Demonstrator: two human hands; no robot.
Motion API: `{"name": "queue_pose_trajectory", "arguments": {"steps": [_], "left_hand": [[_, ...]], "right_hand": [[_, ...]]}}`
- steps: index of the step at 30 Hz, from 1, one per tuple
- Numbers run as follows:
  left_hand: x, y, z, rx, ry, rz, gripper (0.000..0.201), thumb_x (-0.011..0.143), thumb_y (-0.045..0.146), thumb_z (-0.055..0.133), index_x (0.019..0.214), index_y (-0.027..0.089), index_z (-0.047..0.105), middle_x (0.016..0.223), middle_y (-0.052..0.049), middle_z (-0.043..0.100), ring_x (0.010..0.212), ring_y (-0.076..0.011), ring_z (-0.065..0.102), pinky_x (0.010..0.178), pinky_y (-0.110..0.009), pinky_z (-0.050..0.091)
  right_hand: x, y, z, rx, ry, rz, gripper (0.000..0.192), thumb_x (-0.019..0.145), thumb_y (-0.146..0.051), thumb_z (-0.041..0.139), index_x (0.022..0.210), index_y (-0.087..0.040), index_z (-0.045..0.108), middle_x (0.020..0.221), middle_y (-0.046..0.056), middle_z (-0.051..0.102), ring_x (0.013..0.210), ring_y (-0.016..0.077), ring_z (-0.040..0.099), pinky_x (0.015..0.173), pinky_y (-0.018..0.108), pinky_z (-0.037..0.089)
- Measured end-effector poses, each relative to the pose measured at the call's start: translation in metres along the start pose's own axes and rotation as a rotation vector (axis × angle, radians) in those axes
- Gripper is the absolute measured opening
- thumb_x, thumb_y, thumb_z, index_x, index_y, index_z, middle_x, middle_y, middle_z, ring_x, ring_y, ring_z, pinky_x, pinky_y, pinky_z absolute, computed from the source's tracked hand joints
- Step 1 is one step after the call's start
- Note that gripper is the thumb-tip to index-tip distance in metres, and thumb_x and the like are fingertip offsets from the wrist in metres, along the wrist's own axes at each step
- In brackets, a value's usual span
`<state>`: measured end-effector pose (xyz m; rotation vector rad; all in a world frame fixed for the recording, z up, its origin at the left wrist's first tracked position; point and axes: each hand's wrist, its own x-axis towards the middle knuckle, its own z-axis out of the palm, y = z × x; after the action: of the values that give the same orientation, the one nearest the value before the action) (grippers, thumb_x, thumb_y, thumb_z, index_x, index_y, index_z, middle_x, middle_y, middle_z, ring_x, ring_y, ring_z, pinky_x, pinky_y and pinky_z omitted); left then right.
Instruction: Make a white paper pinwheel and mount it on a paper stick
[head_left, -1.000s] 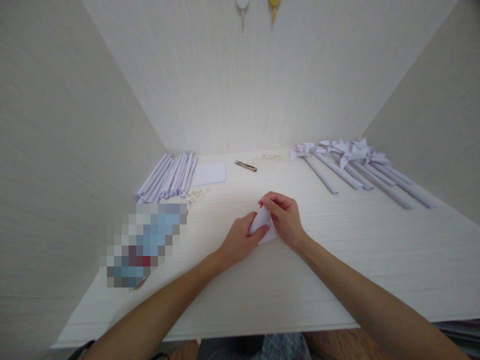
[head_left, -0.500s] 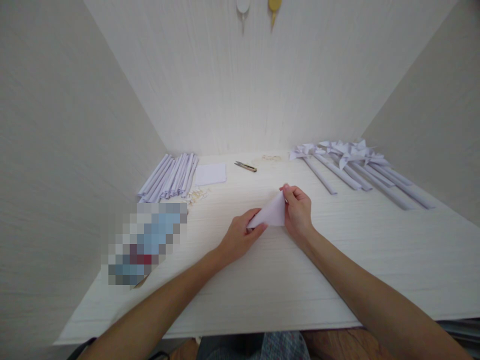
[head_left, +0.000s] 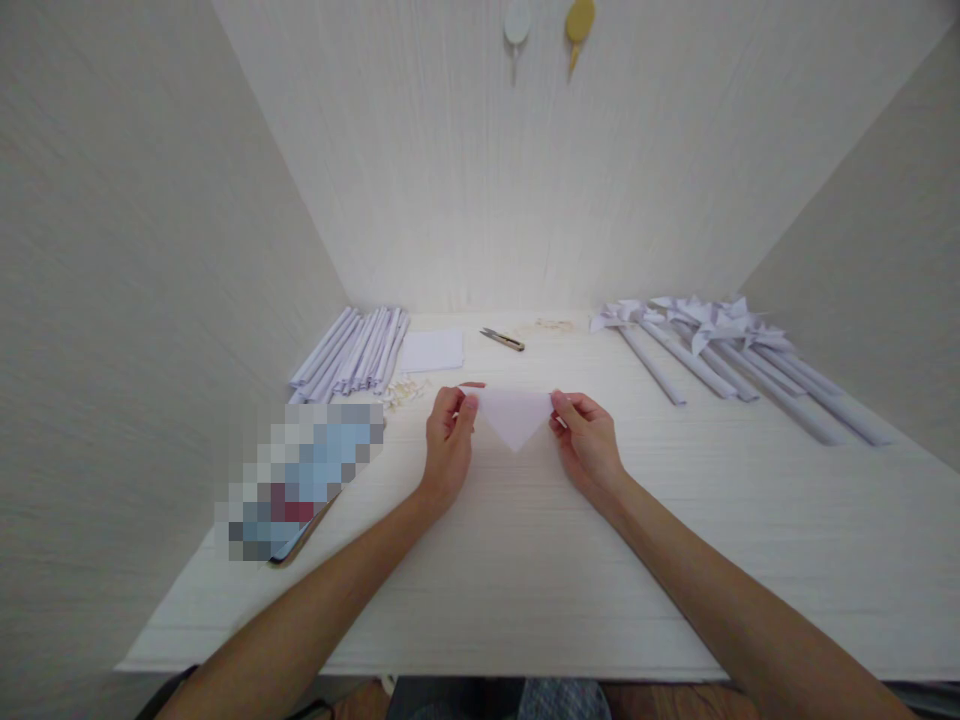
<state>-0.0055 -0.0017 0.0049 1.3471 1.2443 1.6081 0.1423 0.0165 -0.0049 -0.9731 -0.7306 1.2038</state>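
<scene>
Holding a folded paper triangle (head_left: 514, 417) mid-worktop (head_left: 525, 570), left hand (head_left: 448, 447) and right hand (head_left: 587, 443) fingers pinching its corners; finished pinwheels (head_left: 712, 335) far right, rolled sticks (head_left: 352, 350) waiting far left.

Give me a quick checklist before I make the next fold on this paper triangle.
1. Left hand pinches the paper triangle at its left corner: ok.
2. Right hand pinches its right corner: ok.
3. Triangle spread flat, point toward you: ok.
4. Layer edges lined up exactly: cannot tell.
5. Table bare in front of the triangle: ok.
6. Snips lying apart from both hands: ok.
</scene>
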Motion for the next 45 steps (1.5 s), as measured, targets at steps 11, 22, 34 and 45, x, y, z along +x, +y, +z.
{"name": "queue_pose_trajectory", "arguments": {"steps": [11,22,34,45], "left_hand": [[0.013,-0.004,0.0,-0.434,0.056,-0.27,0.026,0.073,0.037,0.056,0.088,0.017,0.052,0.075,-0.001,0.062,0.072,-0.0139,0.058,0.067,-0.028,0.045],[0.021,-0.007,-0.006,-0.318,-0.009,-0.205,0.041,0.074,0.051,0.051,0.1,0.019,0.052,0.095,-0.005,0.059,0.07,-0.0114,0.057,0.057,-0.023,0.046],[0.02,-0.012,-0.003,-0.392,-0.105,-0.035,0.044,0.078,0.053,0.043,0.105,0.018,0.048,0.088,-0.004,0.06,0.077,-0.0131,0.057,0.07,-0.027,0.046],[0.023,-0.01,-0.004,-0.405,0.012,-0.128,0.033,0.077,0.044,0.05,0.09,0.016,0.059,0.076,-0.003,0.06,0.067,-0.011,0.054,0.059,-0.022,0.043]], "right_hand": [[-0.005,0.005,-0.001,-0.422,-0.147,-0.069,0.021,0.057,-0.036,0.07,0.055,-0.017,0.062,0.046,-0.003,0.05,0.045,0.0084,0.038,0.045,0.024,0.027],[-0.005,-0.003,0.0,-0.676,-0.322,-0.121,0.026,0.058,-0.038,0.067,0.047,-0.018,0.054,0.042,-0.005,0.043,0.043,0.0083,0.034,0.044,0.025,0.024],[-0.004,0.001,-0.002,-0.576,-0.232,-0.075,0.028,0.061,-0.042,0.065,0.051,-0.017,0.055,0.042,-0.006,0.039,0.041,0.0071,0.03,0.041,0.024,0.018],[-0.005,0.0,-0.002,-0.687,-0.317,-0.129,0.027,0.061,-0.039,0.064,0.051,-0.017,0.054,0.044,-0.004,0.045,0.043,0.0078,0.034,0.042,0.024,0.023]]}}
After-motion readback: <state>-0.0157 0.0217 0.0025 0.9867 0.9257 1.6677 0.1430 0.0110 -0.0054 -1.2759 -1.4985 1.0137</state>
